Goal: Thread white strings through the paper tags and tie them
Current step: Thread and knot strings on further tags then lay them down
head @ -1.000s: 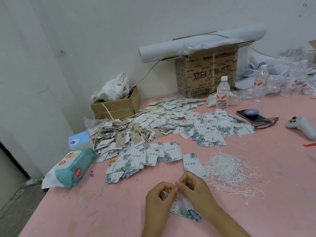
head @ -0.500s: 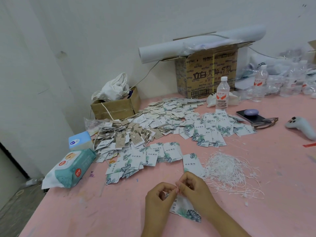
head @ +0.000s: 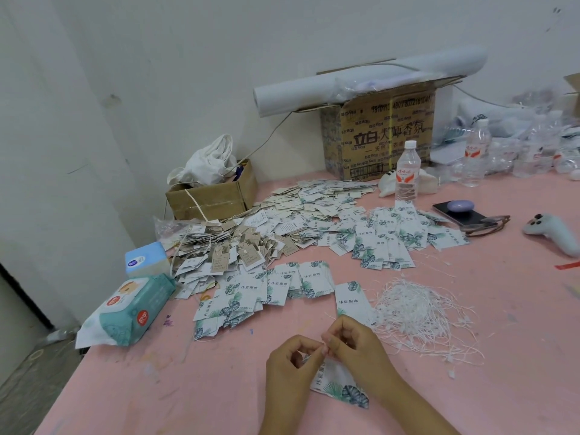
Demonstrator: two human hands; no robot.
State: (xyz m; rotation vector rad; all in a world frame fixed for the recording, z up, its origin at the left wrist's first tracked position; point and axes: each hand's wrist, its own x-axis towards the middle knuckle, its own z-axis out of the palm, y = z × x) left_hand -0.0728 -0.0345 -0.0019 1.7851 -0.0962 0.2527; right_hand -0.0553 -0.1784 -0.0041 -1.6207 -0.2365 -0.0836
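Note:
At the pink table's near edge, my left hand [head: 290, 365] and my right hand [head: 354, 350] meet fingertip to fingertip, pinching a thin white string at the top of a white paper tag with green leaf print [head: 340, 387]. The tag hangs down between both hands, partly hidden by them. A loose heap of white strings [head: 417, 312] lies just right of my hands. One single tag [head: 350, 298] lies flat beyond my right hand. Rows of leaf-print tags [head: 270, 290] spread behind it.
A big pile of tags [head: 298, 218] fills the table's middle. A wet-wipe pack [head: 125, 312] and tissue box [head: 144, 259] sit left. Cardboard boxes [head: 386, 136], a water bottle [head: 407, 171], phone [head: 461, 211], glasses and a controller [head: 552, 230] stand at the back and right.
Both hands stay together at the tag's top; only the fingertips shift slightly on the string.

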